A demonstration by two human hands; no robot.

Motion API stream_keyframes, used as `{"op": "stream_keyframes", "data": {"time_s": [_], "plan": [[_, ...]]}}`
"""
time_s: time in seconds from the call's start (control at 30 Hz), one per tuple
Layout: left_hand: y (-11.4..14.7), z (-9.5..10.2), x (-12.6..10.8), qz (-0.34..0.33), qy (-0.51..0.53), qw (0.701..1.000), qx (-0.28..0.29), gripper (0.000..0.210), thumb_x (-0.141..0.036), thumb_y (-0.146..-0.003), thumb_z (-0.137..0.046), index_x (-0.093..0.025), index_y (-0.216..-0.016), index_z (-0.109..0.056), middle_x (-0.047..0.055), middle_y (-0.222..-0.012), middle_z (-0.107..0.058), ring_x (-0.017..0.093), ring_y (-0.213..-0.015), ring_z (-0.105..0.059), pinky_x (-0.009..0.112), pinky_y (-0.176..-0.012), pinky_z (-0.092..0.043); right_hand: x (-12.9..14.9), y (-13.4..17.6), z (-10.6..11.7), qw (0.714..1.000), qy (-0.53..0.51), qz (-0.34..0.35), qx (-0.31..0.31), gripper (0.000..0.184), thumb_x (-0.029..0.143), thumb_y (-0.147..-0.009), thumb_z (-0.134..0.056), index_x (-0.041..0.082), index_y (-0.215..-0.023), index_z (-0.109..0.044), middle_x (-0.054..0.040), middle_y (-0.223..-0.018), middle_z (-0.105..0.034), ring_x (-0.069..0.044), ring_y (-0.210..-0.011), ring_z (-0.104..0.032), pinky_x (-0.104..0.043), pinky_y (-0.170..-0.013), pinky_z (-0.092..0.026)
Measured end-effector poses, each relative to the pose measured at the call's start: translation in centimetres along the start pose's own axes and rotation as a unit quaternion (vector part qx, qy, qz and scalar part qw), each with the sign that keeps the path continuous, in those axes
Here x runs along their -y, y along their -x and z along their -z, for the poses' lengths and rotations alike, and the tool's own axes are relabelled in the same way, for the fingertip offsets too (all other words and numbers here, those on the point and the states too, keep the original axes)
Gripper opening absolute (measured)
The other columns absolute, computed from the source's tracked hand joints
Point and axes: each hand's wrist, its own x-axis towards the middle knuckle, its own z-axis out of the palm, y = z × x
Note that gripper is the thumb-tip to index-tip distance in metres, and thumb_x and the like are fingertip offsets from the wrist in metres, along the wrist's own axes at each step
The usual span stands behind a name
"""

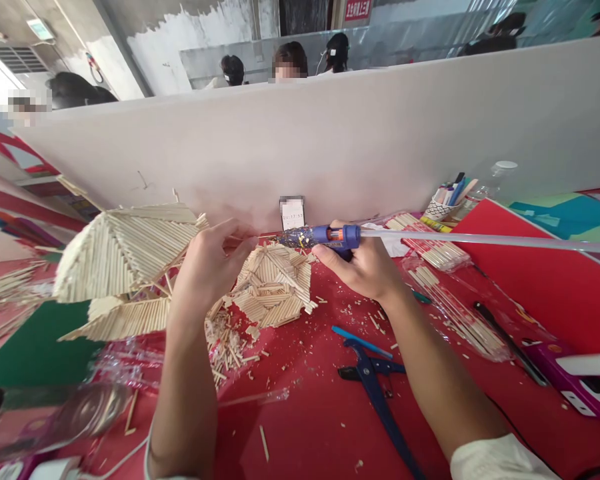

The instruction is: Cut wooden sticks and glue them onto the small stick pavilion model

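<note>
My right hand (363, 267) grips a blue hot glue gun (325, 237), its nozzle pointing left and a long clear glue stick (455, 238) running out of its back. Just left of the nozzle, my left hand (217, 257) is closed in a pinch; a thin pale piece shows by its fingertips, too small to name. Below the gun lies a flat panel of wooden sticks (275, 310) glued in several directions. Beside my left wrist stands a model with a stick-covered roof (125, 247), partly hidden by my left forearm.
Cut stick pieces (230, 347) lie heaped below the panel. Nearer me are a blue-handled cutter (375, 393) and a blue strip (363, 341). Packs of sticks (455, 313), a pen holder (437, 208) and a purple power strip (575, 380) lie right. A white partition (300, 140) stands behind, with people beyond.
</note>
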Motion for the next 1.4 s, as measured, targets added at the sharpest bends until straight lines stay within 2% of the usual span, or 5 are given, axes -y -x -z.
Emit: {"op": "stream_keyframes", "data": {"time_s": [0.23,0.5,0.83,1.13,1.4], "plan": [[-0.1,-0.1,0.4,-0.025,-0.006,1.0,-0.004,0.015,-0.029,-0.088,-0.066,-0.019,-0.093,-0.075,0.006,-0.086,-0.077,0.018,-0.077,-0.072,0.031,-0.073,-0.059,0.6,0.1,-0.2,0.998,0.047,0.036,-0.024,0.035,0.053,-0.091,-0.062,0.025,-0.076,-0.05,0.0025,-0.066,-0.054,-0.015,-0.058,-0.046,-0.031,-0.057,-0.035],[-0.1,-0.2,0.1,-0.022,0.008,1.0,-0.014,0.013,-0.029,-0.088,-0.066,-0.019,-0.089,-0.074,0.004,-0.081,-0.075,0.017,-0.074,-0.07,0.03,-0.07,-0.059,1.4,0.1,-0.5,0.991,0.084,0.093,-0.035,0.032,0.05,-0.092,-0.062,0.024,-0.076,-0.056,0.0019,-0.066,-0.054,-0.014,-0.054,-0.045,-0.03,-0.053,-0.033],[0.0,-0.3,0.1,-0.014,0.023,1.0,-0.016,0.013,-0.03,-0.087,-0.066,-0.019,-0.086,-0.072,0.004,-0.08,-0.075,0.017,-0.071,-0.069,0.031,-0.07,-0.058,1.5,0.1,-0.5,0.987,0.103,0.107,-0.055,0.031,0.049,-0.092,-0.063,0.024,-0.074,-0.057,0.0012,-0.064,-0.055,-0.015,-0.054,-0.047,-0.03,-0.053,-0.035],[-0.1,-0.3,0.3,-0.022,0.01,1.0,-0.017,0.014,-0.031,-0.087,-0.065,-0.019,-0.086,-0.073,0.004,-0.079,-0.075,0.017,-0.071,-0.069,0.031,-0.068,-0.058,1.4,0.1,-0.7,0.987,0.112,0.092,-0.074,0.033,0.051,-0.09,-0.064,0.024,-0.072,-0.055,0.0007,-0.065,-0.056,-0.014,-0.055,-0.047,-0.03,-0.052,-0.035],[0.0,-0.3,0.0,-0.014,0.011,1.0,-0.019,0.013,-0.03,-0.087,-0.064,-0.02,-0.085,-0.072,0.004,-0.08,-0.075,0.017,-0.071,-0.069,0.031,-0.068,-0.058,1.6,0.2,-0.6,0.989,0.097,0.101,-0.049,0.032,0.048,-0.092,-0.063,0.024,-0.073,-0.054,0.0016,-0.065,-0.054,-0.014,-0.055,-0.046,-0.03,-0.052,-0.034]]}}
